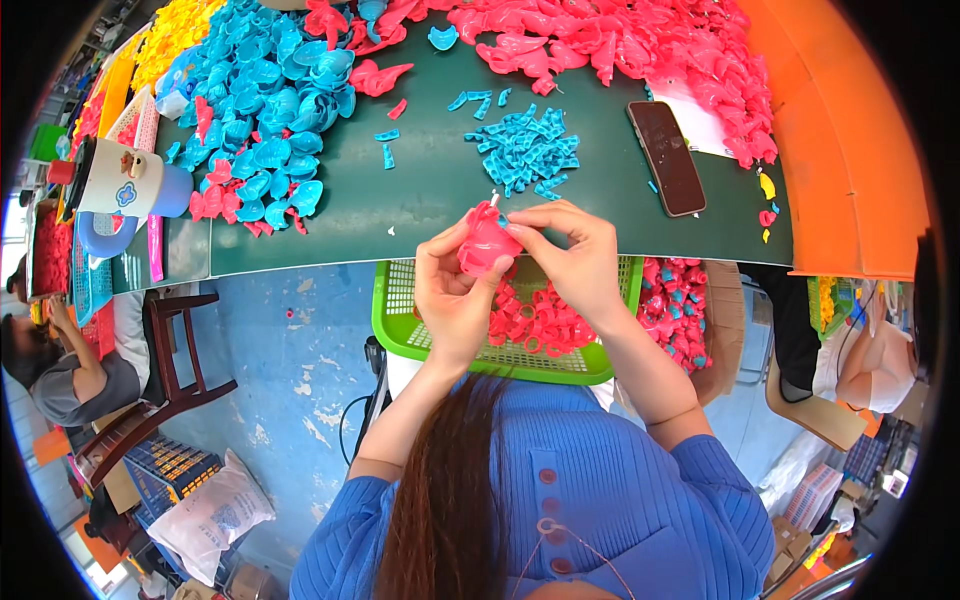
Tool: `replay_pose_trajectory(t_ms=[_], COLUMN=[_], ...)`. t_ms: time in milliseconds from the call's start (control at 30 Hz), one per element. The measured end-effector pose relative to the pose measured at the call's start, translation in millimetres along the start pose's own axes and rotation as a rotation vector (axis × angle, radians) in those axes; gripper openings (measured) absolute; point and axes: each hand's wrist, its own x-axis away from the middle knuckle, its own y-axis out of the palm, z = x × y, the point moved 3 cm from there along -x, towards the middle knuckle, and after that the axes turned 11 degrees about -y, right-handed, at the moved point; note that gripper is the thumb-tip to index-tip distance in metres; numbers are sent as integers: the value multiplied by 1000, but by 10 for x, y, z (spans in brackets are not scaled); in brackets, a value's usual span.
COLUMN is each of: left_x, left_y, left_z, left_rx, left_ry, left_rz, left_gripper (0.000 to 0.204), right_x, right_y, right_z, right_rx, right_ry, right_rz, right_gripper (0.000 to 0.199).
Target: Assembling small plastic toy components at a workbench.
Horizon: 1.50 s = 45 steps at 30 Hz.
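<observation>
Just over the table's near edge, a pink plastic part [484, 243] is gripped by the fingers of my left hand [447, 290]. A small white tip sticks up from its top. My right hand [583, 258] pinches a small blue plastic piece [503, 221] against the upper right side of that part. Its thumb and fingers cover most of the piece. Beyond my hands lies a pile of small blue pieces [525, 150], with a few strays around it. Below them, a green basket [408, 330] holds many pink ring-like parts [540, 322].
The green tabletop [400, 205] carries a heap of blue shells [262, 120], a large pink heap [640, 35], a phone [668, 158] and a mug [125, 180]. An orange panel [850, 130] borders the right. Other people sit at both sides; a wooden chair [180, 370] stands left.
</observation>
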Motion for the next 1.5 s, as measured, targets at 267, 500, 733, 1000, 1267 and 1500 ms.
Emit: replay_pose_trajectory(t_ms=[267, 500, 733, 1000, 1267, 1500], left_x=[-8, -26, -391, -436, -424, -508], left_y=[-53, -154, -671, -1066, -1181, -1086], left_z=[-1, 7, 181, 262, 279, 264], left_rx=[115, 181, 225, 201, 215, 259], left_ry=[-56, -99, -108, -89, -81, -106], left_rz=[45, 79, 167, 314, 289, 213], left_gripper=[43, 43, 41, 40, 39, 38], right_x=[27, 78, -666, -2073, -2512, -2416], right_y=[68, 251, 576, 1360, 1515, 1018], right_z=[-176, -194, -244, 193, 227, 151], right_rx=[202, 310, 124, 455, 787, 405], right_ry=[-420, -554, -429, -767, -857, -337], right_rz=[-129, -128, -590, -295, -613, -496], right_gripper=[23, 34, 17, 16, 25, 22])
